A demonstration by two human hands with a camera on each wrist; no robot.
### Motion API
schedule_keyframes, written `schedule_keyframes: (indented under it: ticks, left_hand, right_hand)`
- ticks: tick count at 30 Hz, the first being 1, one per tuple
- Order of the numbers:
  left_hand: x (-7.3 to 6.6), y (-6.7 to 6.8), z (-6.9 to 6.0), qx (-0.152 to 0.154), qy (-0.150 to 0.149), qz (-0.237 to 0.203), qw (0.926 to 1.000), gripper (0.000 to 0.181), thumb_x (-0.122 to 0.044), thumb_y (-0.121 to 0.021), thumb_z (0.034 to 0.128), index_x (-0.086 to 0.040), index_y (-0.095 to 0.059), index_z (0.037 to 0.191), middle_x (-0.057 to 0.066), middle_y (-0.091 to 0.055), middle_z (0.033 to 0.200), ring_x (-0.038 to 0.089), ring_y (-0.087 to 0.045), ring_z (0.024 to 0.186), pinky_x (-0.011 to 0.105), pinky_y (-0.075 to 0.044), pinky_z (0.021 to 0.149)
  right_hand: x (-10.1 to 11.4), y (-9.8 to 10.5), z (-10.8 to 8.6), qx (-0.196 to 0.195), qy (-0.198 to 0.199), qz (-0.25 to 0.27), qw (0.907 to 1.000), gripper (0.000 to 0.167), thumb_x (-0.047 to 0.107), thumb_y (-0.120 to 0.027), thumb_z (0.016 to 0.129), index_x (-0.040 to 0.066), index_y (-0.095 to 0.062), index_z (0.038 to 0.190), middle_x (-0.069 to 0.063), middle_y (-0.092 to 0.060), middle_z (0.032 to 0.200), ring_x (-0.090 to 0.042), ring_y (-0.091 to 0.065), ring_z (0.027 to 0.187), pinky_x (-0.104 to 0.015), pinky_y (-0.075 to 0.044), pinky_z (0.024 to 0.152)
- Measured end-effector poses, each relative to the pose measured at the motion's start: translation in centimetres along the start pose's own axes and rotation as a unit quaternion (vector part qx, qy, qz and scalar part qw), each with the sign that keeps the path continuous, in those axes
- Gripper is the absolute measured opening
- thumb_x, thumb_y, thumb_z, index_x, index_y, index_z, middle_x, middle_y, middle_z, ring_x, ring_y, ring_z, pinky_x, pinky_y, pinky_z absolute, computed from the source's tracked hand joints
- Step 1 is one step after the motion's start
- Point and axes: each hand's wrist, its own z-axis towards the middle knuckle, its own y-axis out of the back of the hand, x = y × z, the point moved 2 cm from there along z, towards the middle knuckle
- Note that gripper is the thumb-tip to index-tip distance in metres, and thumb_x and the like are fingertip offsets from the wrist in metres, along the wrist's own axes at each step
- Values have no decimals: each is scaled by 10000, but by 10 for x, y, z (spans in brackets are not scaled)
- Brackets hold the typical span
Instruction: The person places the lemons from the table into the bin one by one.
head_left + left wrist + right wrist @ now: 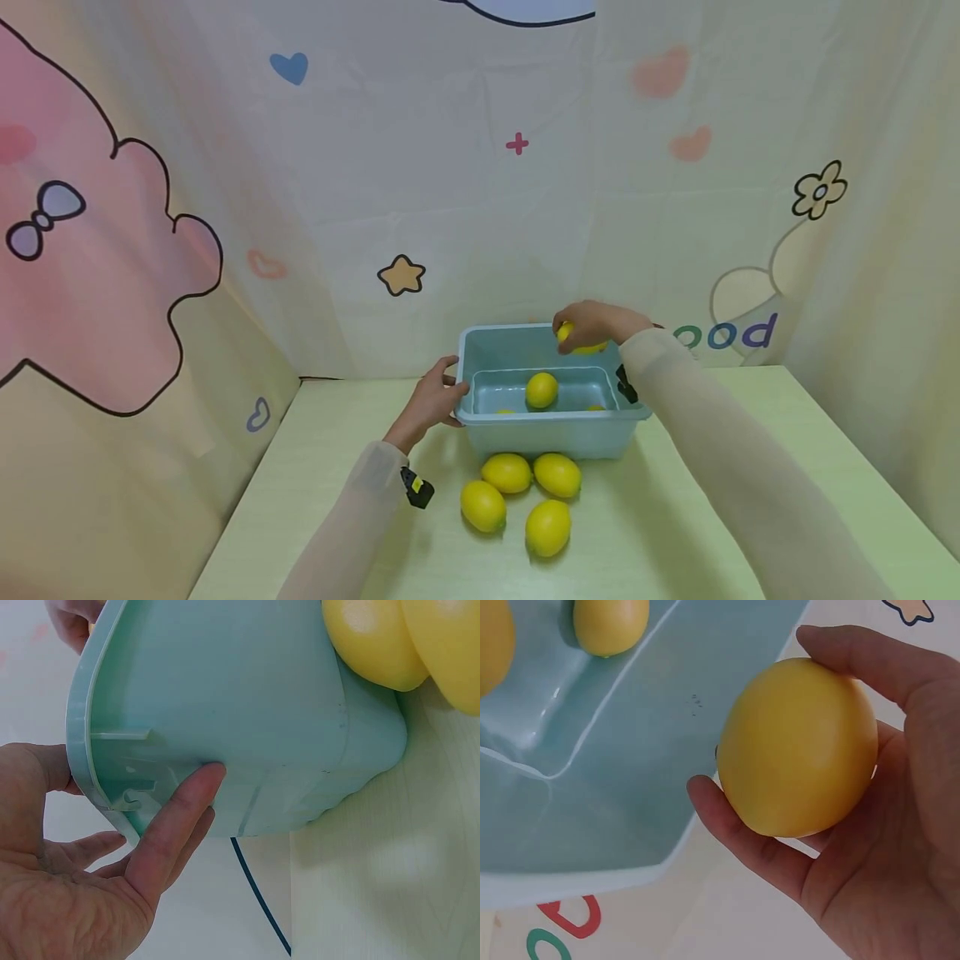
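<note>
A light blue plastic bin [551, 438] stands on the table against the curtain. My left hand [429, 402] grips its left rim, the fingers lying along the outer wall in the left wrist view. Above the bin's back right corner, my right hand [600, 323] holds a yellow lemon [799, 746] between thumb and fingers. Inside the bin one lemon [542, 390] shows whole; slivers of others appear behind the front rim. Several lemons lie on the table just in front, among them a near right lemon [548, 528] and a near left lemon [483, 507].
The pale green table [330, 500] ends at a printed curtain [480, 192] behind and on both sides. In the left wrist view, two table lemons [371, 637] sit close to the bin's outer wall.
</note>
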Motion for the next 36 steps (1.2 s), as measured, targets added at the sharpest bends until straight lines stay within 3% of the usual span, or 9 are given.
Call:
schedule_keyframes:
  ticks: [6,18,22,27,33,36]
  left_hand:
    - [-1,0,0,-49,-25,116,9999,616,-243,-567,960,-192,-316,1520,209,-549,1312,351,-691,968,395,-618,609]
    - [0,0,0,-24,-67,110,9999,605,-249,-566,966,-193,-324,1517,206,-556,1299,280,-693,909,398,-619,615]
    - [0,1,1,-36,-86,114,9999,606,-243,-566,963,-191,-324,1516,208,-556,1299,315,-695,941,391,-618,606]
    - [-1,1,1,-32,-110,54,9999,609,-225,-562,958,-180,-323,1516,222,-551,1305,396,-676,1019,382,-616,589]
    - [0,0,1,-2,-77,-28,10000,615,-221,-563,953,-183,-323,1517,232,-535,1325,437,-655,1062,454,-616,652]
    - [1,0,1,6,-71,-45,10000,615,-224,-564,954,-183,-321,1518,231,-534,1328,438,-653,1064,463,-615,663]
  right_hand:
    - [-3,-11,3,142,-237,75,9996,454,327,-720,858,158,-623,1269,-101,-607,1251,-273,-542,1046,-416,-529,898]
    - [-6,-26,2,388,-386,216,9983,463,305,-716,862,152,-610,1286,-126,-581,1300,-289,-536,1054,-432,-541,898]
    - [-6,-27,0,426,-359,316,9979,441,285,-708,873,155,-604,1281,-125,-572,1323,-278,-548,1074,-443,-549,899]
    - [-8,-27,-2,523,-324,553,9966,436,267,-698,891,138,-583,1291,-104,-601,1204,-240,-584,1054,-464,-564,914]
    - [-10,-26,0,459,-186,265,9984,445,306,-687,903,137,-583,1302,-80,-624,1132,-213,-602,974,-399,-584,846]
    - [-9,-25,-1,338,-88,44,9994,446,319,-684,905,140,-588,1302,-89,-631,1135,-225,-595,970,-397,-570,870]
